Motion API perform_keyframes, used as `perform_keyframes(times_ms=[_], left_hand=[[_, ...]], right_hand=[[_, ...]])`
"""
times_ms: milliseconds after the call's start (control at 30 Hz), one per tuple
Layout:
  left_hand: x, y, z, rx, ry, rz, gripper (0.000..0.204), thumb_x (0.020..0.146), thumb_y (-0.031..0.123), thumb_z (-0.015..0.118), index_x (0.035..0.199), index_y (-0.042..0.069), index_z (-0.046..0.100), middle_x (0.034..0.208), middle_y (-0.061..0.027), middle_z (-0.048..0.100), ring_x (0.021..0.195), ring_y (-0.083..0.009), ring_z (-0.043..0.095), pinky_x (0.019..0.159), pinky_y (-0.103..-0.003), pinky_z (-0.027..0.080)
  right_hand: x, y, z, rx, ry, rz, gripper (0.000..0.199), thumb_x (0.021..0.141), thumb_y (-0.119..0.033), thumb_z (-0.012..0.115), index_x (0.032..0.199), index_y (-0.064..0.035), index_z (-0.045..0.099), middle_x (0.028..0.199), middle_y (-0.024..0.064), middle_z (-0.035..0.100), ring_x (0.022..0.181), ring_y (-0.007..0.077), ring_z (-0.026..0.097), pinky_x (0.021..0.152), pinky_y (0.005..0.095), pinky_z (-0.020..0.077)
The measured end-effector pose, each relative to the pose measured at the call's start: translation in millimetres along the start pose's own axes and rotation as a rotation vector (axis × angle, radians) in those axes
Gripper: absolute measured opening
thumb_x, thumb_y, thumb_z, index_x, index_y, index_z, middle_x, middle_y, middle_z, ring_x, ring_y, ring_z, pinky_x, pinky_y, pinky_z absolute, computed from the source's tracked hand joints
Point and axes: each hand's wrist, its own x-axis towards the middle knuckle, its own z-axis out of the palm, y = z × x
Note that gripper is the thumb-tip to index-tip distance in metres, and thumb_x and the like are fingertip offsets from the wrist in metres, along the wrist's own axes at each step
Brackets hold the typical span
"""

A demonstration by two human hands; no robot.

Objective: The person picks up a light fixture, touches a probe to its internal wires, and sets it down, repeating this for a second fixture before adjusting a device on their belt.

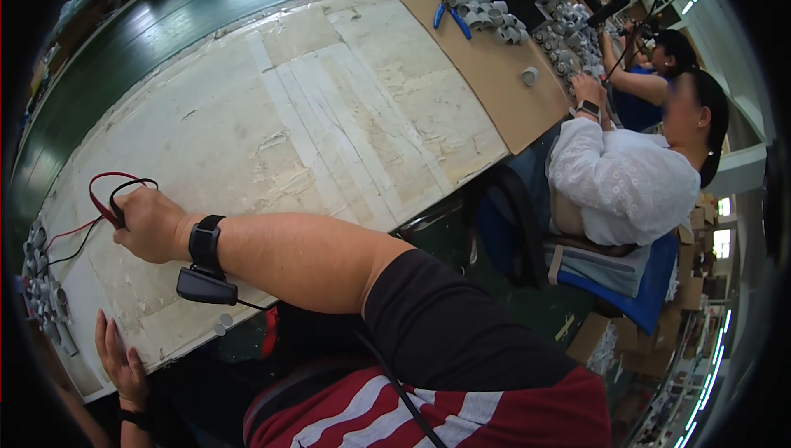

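My right hand (150, 224) is closed around a pair of red and black wires (102, 187) above the left part of the pale worktable (272, 159). The wires loop up past the fist, and their other ends run toward the left edge of the table. Whatever sits at the wire ends inside the fist is hidden. At the near left table edge, my left hand (122, 365) has its fingers stretched out and holds nothing. Close beyond it lies a group of grey pipe-like fittings (51, 300).
Brown cardboard (486, 77) covers the table's right end, carrying blue pliers (452, 19) and many grey fittings (494, 18). A co-worker in white (618, 176) sits there; another person sits beyond. Green floor (189, 23) borders the far side. A chair (515, 217) stands right.
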Motion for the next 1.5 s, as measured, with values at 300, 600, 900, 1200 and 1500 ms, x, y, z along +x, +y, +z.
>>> perform_keyframes(times_ms=[300, 600, 900, 1200, 1500], left_hand=[[-2.2, -2.2, 2.2, 0.024, -0.027, 0.014, 0.063, 0.109, 0.043, 0.043, 0.152, -0.002, 0.046, 0.164, -0.0255, 0.038, 0.150, -0.0414, 0.038, 0.125, -0.049, 0.026], [-0.7, 0.4, 0.3, -0.003, -0.034, -0.018, 0.064, 0.109, 0.044, 0.044, 0.151, -0.004, 0.047, 0.164, -0.0266, 0.038, 0.151, -0.0424, 0.038, 0.125, -0.049, 0.028], [-0.4, 2.3, 2.4, -0.021, -0.007, -0.007, 0.063, 0.109, 0.042, 0.044, 0.151, -0.004, 0.048, 0.163, -0.0268, 0.038, 0.151, -0.0425, 0.038, 0.125, -0.049, 0.028], [0.8, 2.0, 0.6, -0.021, -0.004, -0.008, 0.062, 0.108, 0.041, 0.046, 0.150, -0.005, 0.048, 0.163, -0.0274, 0.038, 0.150, -0.0432, 0.038, 0.125, -0.050, 0.028], [-0.6, 3.6, 1.7, -0.029, 0.007, -0.009, 0.062, 0.108, 0.042, 0.046, 0.149, -0.004, 0.049, 0.162, -0.0278, 0.039, 0.149, -0.0435, 0.039, 0.124, -0.050, 0.028]], right_hand=[[-3.5, 2.6, 0.1, 0.014, -0.037, 0.041, 0.018, 0.083, -0.014, 0.077, 0.086, 0.0015, 0.068, 0.084, 0.0233, 0.071, 0.087, 0.0420, 0.070, 0.081, 0.0458, 0.0558], [-0.3, 0.5, -4.1, 0.038, -0.036, 0.077, 0.018, 0.083, -0.014, 0.077, 0.086, 0.0013, 0.068, 0.083, 0.0227, 0.071, 0.085, 0.0405, 0.071, 0.080, 0.0444, 0.0558], [-2.0, 1.1, -3.6, 0.004, -0.033, 0.046, 0.018, 0.083, -0.013, 0.078, 0.086, 0.0013, 0.068, 0.083, 0.0220, 0.071, 0.084, 0.0395, 0.071, 0.079, 0.0432, 0.0558], [-1.2, 4.2, -0.1, 0.000, -0.031, 0.006, 0.018, 0.082, -0.014, 0.078, 0.087, 0.0008, 0.068, 0.082, 0.0212, 0.071, 0.083, 0.0399, 0.070, 0.078, 0.0433, 0.0557], [-1.4, 0.4, -4.6, 0.007, -0.048, 0.005, 0.017, 0.083, -0.013, 0.077, 0.088, 0.0003, 0.068, 0.080, 0.0205, 0.070, 0.081, 0.0398, 0.069, 0.077, 0.0435, 0.0547]])
